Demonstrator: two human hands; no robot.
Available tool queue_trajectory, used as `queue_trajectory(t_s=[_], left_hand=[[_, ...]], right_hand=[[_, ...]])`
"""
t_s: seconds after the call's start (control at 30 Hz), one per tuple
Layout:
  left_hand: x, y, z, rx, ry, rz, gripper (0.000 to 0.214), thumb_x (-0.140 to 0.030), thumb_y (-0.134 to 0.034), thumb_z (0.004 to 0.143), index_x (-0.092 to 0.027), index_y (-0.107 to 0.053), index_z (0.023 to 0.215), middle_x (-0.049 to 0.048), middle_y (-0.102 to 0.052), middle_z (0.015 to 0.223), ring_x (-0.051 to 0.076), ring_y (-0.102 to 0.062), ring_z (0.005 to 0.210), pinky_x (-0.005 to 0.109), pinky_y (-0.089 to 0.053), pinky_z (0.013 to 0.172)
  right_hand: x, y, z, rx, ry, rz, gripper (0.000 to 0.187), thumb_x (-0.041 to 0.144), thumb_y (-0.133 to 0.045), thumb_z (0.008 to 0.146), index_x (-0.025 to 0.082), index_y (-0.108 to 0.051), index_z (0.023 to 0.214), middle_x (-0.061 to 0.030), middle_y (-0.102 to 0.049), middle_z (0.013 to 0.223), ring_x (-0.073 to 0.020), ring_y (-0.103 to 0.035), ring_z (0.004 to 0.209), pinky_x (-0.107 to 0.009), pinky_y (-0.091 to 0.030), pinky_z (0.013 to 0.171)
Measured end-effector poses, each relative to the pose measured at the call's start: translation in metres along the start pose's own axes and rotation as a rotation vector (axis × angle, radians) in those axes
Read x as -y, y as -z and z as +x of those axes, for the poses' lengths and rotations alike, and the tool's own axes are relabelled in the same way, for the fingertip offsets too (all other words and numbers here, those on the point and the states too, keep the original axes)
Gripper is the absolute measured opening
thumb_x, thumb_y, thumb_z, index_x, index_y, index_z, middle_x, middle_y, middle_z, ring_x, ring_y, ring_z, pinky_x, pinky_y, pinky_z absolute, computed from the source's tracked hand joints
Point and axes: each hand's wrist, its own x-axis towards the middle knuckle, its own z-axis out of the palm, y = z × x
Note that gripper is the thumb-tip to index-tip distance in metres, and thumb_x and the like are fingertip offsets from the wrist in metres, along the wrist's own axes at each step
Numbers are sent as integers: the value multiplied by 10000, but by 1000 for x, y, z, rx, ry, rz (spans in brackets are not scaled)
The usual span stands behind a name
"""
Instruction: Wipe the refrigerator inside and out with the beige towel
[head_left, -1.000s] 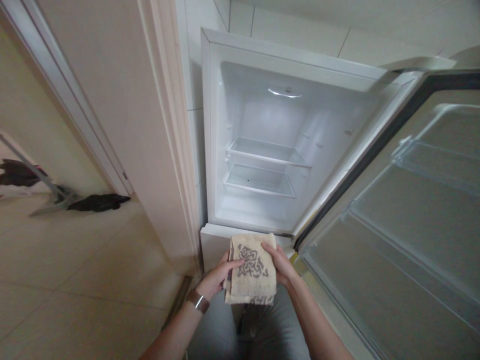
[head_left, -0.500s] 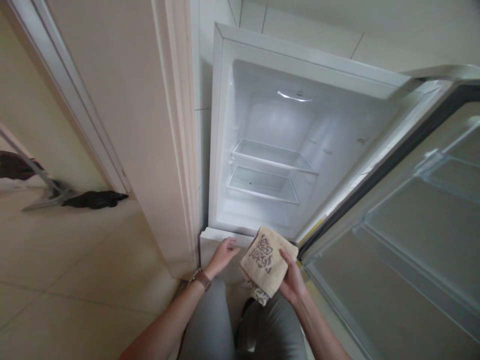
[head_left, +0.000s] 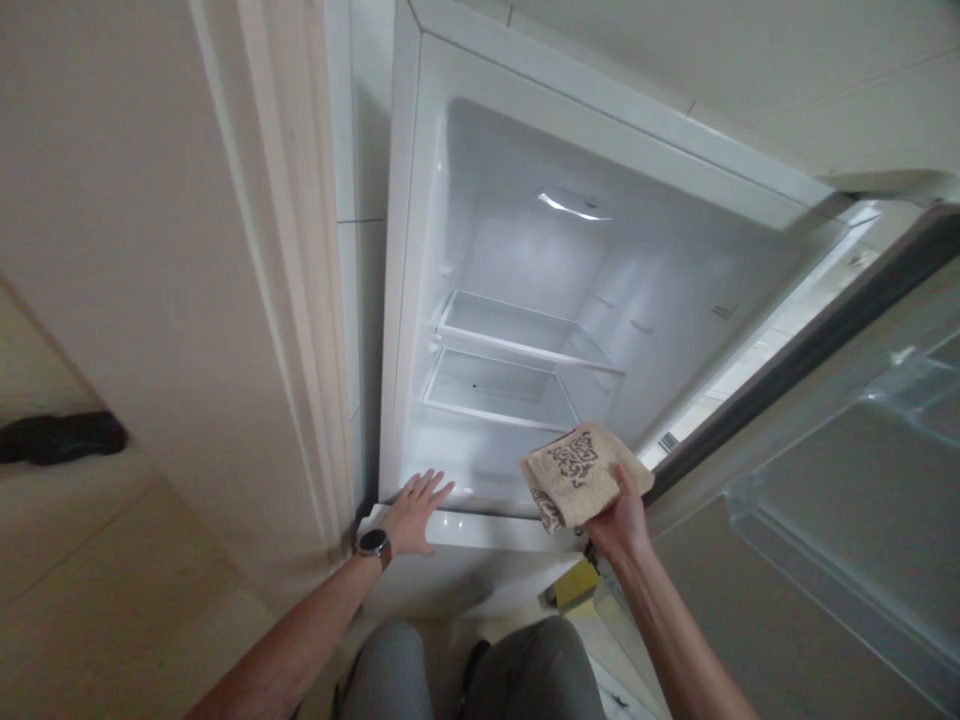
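Observation:
An open white fridge [head_left: 420,250] stands in front of me, its inside lit and bare, with two clear glass shelves [head_left: 517,335]. My right hand [head_left: 619,520] grips a folded beige towel [head_left: 577,470] with a dark pattern, held at the fridge's lower front opening. My left hand [head_left: 416,510], with a watch on the wrist, lies flat with fingers spread on the fridge's bottom front ledge [head_left: 487,525].
The fridge door [head_left: 840,470] hangs open on the right, with clear door bins. A cream door frame and wall [head_left: 247,300] rise on the left. A dark cloth [head_left: 64,437] lies on the tiled floor far left. My knees show at the bottom.
My left hand let go of the towel and came to rest flat on the fridge ledge. The right hand carried the towel up toward the opening. The view moved closer to the fridge.

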Motion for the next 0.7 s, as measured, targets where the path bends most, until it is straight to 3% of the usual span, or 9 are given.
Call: queue_trajectory(t_s=[0.13,0.2,0.33,0.4,0.47,0.57,0.63,0.7], left_hand=[[10,-4,-3,14,-42,-26,1295,-620,-891,594,-266,-304,1693,154,-202,1764,399,-149,1637,555,-61,1329],[13,-6,-5,8,-47,-35,1289,-627,-892,593,-272,-316,1690,140,-199,1768,388,-150,1638,545,-74,1334],[14,-7,-7,-7,-56,-70,1287,-610,-907,584,-281,-329,1686,128,-194,1770,391,-151,1638,548,-88,1336],[13,-7,-6,-6,-55,-88,1279,-594,-909,586,-284,-332,1685,125,-203,1769,396,-161,1635,553,-95,1336],[12,-6,-6,3,-48,-95,1265,-570,-907,591,-287,-335,1684,122,-215,1766,396,-168,1634,553,-99,1336],[11,-4,-6,27,-32,-90,1266,-557,-903,590,-289,-330,1686,124,-217,1765,395,-164,1635,555,-107,1333],[11,-3,-6,37,-27,-83,1278,-562,-903,585,-289,-321,1689,126,-210,1767,395,-157,1637,556,-108,1331],[12,-2,-6,44,-26,-77,1285,-560,-910,580,-288,-322,1690,129,-208,1767,392,-154,1637,552,-107,1332]], right_hand=[[4,-13,32,-75,186,-43,501,533,-632,892,256,-637,1309,-79,-744,1287,-265,-699,1238,-475,-627,1020],[8,-26,50,-122,363,-142,554,575,-503,924,241,-611,1353,-96,-746,1252,-251,-719,1183,-459,-628,1001],[11,-72,90,-218,646,-498,774,640,-187,977,177,-395,1563,-153,-638,1416,-234,-659,1276,-434,-585,1043],[2,-100,108,-194,689,-644,805,645,-217,982,154,-296,1615,-177,-549,1519,-238,-578,1379,-424,-528,1109],[-14,-126,123,-99,709,-852,780,587,-357,974,145,-309,1614,-198,-533,1528,-264,-552,1396,-438,-490,1134],[-46,-155,134,157,676,-1241,612,425,-538,934,192,-529,1500,-186,-620,1426,-326,-576,1350,-511,-474,1123],[-65,-169,137,319,649,-1491,541,349,-616,899,258,-626,1432,-155,-597,1483,-385,-503,1423,-621,-401,1162],[-74,-180,142,442,650,-1708,597,309,-658,880,324,-611,1476,-106,-491,1614,-424,-390,1507,-707,-294,1197]])
